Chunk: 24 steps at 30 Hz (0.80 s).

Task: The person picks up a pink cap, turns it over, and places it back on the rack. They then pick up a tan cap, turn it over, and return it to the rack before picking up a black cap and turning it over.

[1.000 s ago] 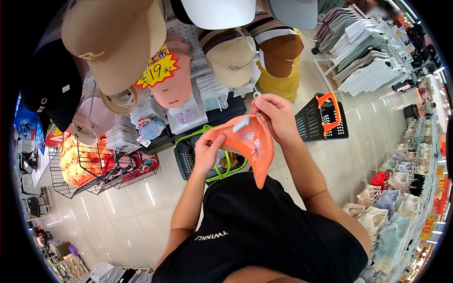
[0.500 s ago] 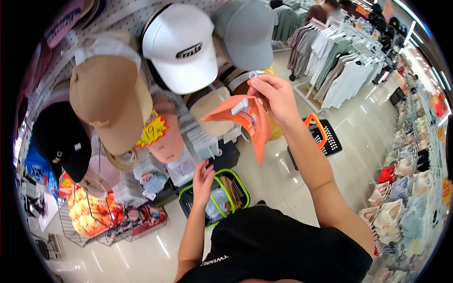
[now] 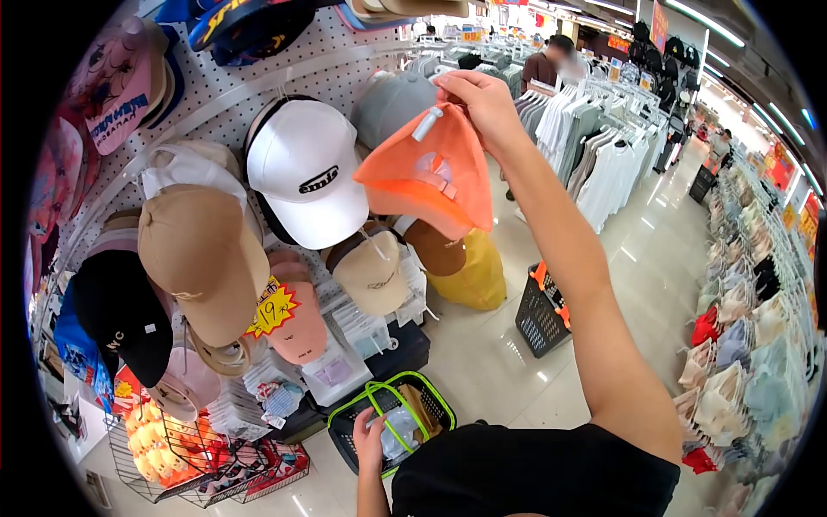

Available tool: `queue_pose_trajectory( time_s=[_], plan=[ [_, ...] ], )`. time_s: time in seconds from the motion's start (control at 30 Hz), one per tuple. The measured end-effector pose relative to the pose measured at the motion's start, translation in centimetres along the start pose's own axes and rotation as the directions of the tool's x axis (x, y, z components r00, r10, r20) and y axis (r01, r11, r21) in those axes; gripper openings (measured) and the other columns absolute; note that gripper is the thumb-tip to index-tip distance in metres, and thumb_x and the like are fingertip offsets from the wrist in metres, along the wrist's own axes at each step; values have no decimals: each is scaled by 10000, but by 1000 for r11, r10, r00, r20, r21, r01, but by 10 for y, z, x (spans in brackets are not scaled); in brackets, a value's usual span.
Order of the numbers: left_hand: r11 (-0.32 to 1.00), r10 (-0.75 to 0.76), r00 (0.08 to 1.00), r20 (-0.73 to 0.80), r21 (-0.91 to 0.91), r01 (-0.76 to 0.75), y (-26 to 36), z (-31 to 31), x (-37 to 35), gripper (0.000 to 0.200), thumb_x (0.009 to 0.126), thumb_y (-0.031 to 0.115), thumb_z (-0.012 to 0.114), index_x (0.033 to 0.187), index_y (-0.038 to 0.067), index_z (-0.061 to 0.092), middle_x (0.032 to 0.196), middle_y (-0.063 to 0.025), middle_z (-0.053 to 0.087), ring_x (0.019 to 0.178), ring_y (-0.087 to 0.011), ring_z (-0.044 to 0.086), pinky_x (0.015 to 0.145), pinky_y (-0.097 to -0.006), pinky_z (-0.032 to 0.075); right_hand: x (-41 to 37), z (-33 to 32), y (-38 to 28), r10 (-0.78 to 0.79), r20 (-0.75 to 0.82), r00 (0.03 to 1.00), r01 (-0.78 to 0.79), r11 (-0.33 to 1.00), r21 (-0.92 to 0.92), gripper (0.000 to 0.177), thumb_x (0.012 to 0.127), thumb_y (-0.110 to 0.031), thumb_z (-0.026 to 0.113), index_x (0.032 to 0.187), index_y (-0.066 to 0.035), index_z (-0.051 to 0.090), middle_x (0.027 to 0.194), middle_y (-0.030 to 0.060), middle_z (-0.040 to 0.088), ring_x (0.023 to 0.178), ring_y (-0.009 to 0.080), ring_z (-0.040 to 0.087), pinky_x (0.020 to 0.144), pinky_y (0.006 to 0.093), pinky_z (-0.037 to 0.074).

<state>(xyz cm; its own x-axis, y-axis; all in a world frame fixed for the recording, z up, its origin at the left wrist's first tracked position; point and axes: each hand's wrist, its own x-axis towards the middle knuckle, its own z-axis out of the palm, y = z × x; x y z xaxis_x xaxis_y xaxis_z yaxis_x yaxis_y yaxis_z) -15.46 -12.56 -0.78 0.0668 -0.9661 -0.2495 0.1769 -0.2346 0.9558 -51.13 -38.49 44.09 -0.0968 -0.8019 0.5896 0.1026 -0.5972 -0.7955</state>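
Note:
Raised in front of the cap wall, my right hand (image 3: 476, 99) pinches an orange hat (image 3: 431, 172) near its upper edge. The hat hangs limp, showing a grey plastic clip and a pale label. Just left of it, a white cap (image 3: 306, 172) with a black oval patch and a grey cap (image 3: 392, 108) hang on the display. Low down, my left hand (image 3: 369, 438) is beside the handle of a black basket with green trim (image 3: 340, 418); its fingers are loosely bent and apart, and I see nothing in them. Clear plastic packaging (image 3: 398, 431) lies inside the basket.
Tan (image 3: 202, 254) and black caps (image 3: 121, 310) hang at left, near a yellow price sign (image 3: 274, 308). A black basket with orange handles (image 3: 543, 323) stands on the floor. Clothes racks (image 3: 603, 172) and a person (image 3: 547, 65) are farther back; bras (image 3: 728, 396) line the right.
My right hand has lifted the orange hat higher, and more of its inside faces me. My left hand is now lower in view, in front of the green-trimmed basket. The view has tilted upward.

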Motion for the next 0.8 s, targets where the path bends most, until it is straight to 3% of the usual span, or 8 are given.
queue_pose_trajectory(
  time_s=[0.13, 0.23, 0.3, 0.63, 0.8],
  plan=[
    [1000, 6, 999, -50, 3, -6, 5, 4, -9, 400, 912, 88, 601, 1292, -4, 516, 1154, -108, 617, 1067, -238, 655, 856, -311, 489, 23, -15, -9, -3, 0, 1000, 3, 1000, 16, 192, 917, -139, 671, 1015, 25, 687, 835, 50, 682, 734, 105, 637, 683, 222, 514],
    [1000, 4, 1000, -19, 7, -4, 3, 5, -13, 385, 920, 145, 611, 1276, 17, 536, 1186, -84, 611, 1069, -209, 648, 853, -305, 477, 36, -22, -12, 8, 17, 1000, -9, 999, 48, 180, 918, -114, 647, 1017, 32, 684, 843, 57, 683, 745, 122, 647, 700, 228, 523],
    [1000, 9, 999, -32, 7, -9, 0, 6, -15, 378, 919, 145, 609, 1269, 16, 544, 1160, -85, 624, 1071, -207, 649, 849, -303, 480, 42, -21, -12, 16, -34, 999, -12, 993, 115, 173, 906, -98, 648, 933, 69, 686, 796, 71, 666, 680, 123, 617, 647, 242, 506],
    [1000, -14, 1000, 9, 7, 14, 3, 17, -21, 355, 918, 128, 617, 1249, 13, 568, 1195, -91, 618, 1066, -216, 651, 857, -309, 493, 68, -29, -6, 53, -14, 998, -51, 988, 148, 182, 876, -73, 651, 944, 93, 676, 829, 107, 671, 725, 160, 632, 673, 275, 511],
    [989, 138, 981, 134, 35, -144, 55, 51, 0, 327, 925, 90, 610, 1235, -9, 578, 1202, -105, 633, 1059, -204, 650, 897, -305, 486, 70, -30, -8, 51, 17, 999, -53, 986, 159, 175, 875, -79, 653, 927, 87, 675, 827, 106, 670, 730, 166, 634, 690, 273, 510]
  ],
)
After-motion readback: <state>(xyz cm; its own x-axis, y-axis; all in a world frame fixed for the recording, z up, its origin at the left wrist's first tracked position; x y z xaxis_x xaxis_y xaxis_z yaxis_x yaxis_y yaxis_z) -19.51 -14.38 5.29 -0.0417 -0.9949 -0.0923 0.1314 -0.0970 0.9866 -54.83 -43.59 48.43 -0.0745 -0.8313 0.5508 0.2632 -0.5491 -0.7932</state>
